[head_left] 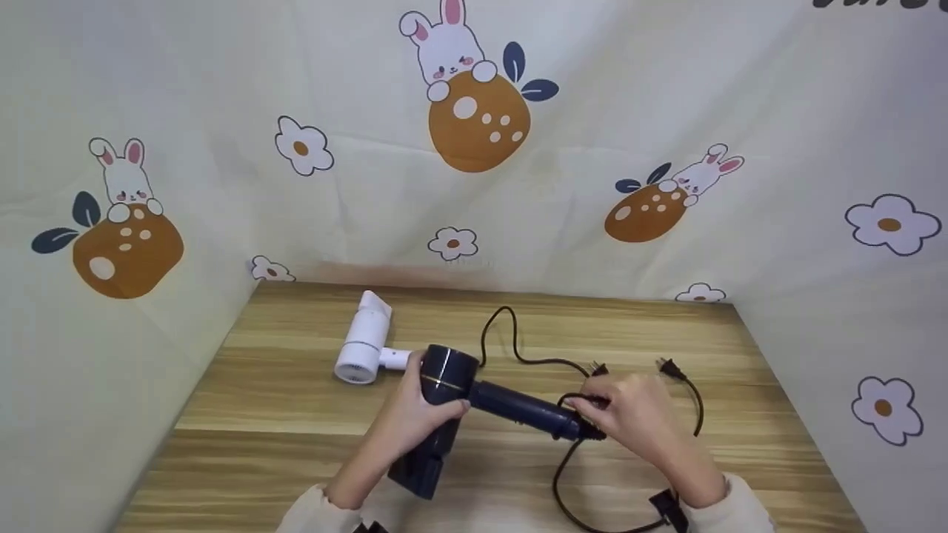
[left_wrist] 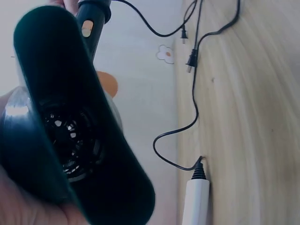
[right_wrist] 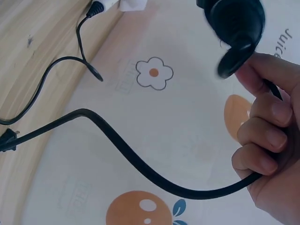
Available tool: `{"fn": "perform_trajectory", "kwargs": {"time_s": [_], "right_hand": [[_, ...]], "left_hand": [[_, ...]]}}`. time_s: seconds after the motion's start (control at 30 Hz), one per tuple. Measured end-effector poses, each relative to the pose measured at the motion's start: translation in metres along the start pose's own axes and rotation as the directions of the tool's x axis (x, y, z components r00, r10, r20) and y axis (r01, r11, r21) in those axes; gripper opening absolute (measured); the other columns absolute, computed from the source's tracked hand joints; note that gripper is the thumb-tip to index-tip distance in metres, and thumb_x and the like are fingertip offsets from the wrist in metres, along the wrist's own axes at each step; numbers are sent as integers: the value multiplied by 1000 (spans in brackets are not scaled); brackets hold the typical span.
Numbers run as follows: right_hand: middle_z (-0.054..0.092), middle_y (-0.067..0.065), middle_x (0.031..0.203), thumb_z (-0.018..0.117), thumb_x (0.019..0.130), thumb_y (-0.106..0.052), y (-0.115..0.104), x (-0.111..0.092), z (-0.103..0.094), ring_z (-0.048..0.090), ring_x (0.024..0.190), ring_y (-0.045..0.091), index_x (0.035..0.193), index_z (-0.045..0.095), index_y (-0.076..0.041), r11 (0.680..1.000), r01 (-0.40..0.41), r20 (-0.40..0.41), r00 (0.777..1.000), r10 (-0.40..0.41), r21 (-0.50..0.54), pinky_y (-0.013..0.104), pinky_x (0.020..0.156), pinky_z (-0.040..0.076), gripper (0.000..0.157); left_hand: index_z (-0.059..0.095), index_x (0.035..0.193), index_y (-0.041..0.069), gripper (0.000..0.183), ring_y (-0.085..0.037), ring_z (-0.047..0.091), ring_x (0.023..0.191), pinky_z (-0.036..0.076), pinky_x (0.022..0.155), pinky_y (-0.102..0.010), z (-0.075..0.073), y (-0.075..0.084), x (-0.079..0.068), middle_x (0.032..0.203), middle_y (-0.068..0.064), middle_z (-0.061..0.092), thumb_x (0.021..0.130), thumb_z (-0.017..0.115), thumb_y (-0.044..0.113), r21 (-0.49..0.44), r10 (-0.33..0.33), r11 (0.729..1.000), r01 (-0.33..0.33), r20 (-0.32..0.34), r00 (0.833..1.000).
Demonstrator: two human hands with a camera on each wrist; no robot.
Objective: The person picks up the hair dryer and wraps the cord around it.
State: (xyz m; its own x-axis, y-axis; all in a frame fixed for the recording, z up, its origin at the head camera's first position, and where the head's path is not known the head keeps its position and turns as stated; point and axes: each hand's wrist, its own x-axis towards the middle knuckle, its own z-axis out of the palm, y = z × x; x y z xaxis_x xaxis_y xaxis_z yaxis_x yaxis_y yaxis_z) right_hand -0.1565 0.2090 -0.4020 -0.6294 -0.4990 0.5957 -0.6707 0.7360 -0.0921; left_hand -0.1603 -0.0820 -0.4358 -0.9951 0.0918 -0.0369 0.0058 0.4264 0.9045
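A dark navy hair dryer is held off the table, its handle pointing right. My left hand grips it round the barrel, thumb across the near side. In the left wrist view its flat, wide nozzle fills the foreground. At the handle's end, my right hand holds the black cord. Close up in the right wrist view, the fingers curl round this cord, with the thumb and forefinger by the handle's end. Behind the left hand a white hair dryer lies on the table, part of its handle hidden.
The wood-grain table is bounded by a pale cloth printed with rabbits, oranges and flowers. The white dryer's thin cord runs right to a plug. A second plug lies further right.
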Motion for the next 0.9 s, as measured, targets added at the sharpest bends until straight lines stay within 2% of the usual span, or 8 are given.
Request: {"fn": "perform_trajectory", "kwargs": {"time_s": [0.2,0.33,0.4,0.47,0.57,0.7,0.8,0.9], "right_hand": [[41,-16,51,71,81,-25,-13,1,-3,28,46,-7,63,55,-19,998,-56,79,995,53,35,8,41,23,25],[36,-17,54,59,90,-23,-21,-1,-8,32,48,-5,70,58,-18,986,-139,184,976,120,97,13,44,29,21],[40,-17,56,53,94,-20,-25,-4,-9,36,51,-4,76,63,-17,968,-188,244,959,144,167,15,47,34,21],[43,-15,56,49,96,-17,-29,-6,-9,37,52,-5,82,66,-16,944,-209,287,949,132,254,17,49,38,22],[52,-12,60,47,97,-15,-33,-9,-6,42,55,-6,89,67,-15,896,-214,345,936,74,390,17,54,43,21],[64,-6,72,46,97,-16,-35,-12,1,57,64,0,98,66,-11,838,-217,389,921,7,500,18,58,49,20],[67,-1,78,50,95,-19,-36,-13,8,62,70,4,97,67,-9,836,-200,379,925,-10,511,17,60,51,19],[67,-2,78,55,92,-22,-35,-14,15,58,66,1,91,68,-9,838,-208,372,928,6,504,16,57,49,18]], "left_hand": [[27,139,10,92,-23,62,77,51,65,-32,5,-5,5,101,-19,62,66,77,34,53,-13,998,19,-100,995],[29,139,7,92,-24,62,81,50,66,-32,5,-6,9,102,-19,62,66,78,34,65,-10,998,21,-175,985],[29,139,6,92,-25,62,82,51,68,-33,4,-6,11,102,-19,63,66,78,33,70,-1,997,16,-211,977],[29,139,7,91,-26,62,83,51,70,-35,2,-6,13,103,-19,63,66,78,32,55,1,998,13,-247,969],[29,138,9,90,-26,60,88,50,76,-37,-1,-6,13,109,-18,61,66,79,28,-4,3,1000,-4,-298,955],[28,138,11,90,-25,59,92,48,79,-37,-3,-3,11,116,-16,57,67,81,26,-96,15,994,-50,-330,944],[28,137,12,89,-24,59,89,47,78,-36,-3,1,8,113,-16,58,67,81,27,-137,37,987,-87,-336,941],[29,137,13,88,-23,59,88,47,78,-34,-2,6,4,110,-14,58,67,81,27,-162,55,980,-116,-340,939]]}}
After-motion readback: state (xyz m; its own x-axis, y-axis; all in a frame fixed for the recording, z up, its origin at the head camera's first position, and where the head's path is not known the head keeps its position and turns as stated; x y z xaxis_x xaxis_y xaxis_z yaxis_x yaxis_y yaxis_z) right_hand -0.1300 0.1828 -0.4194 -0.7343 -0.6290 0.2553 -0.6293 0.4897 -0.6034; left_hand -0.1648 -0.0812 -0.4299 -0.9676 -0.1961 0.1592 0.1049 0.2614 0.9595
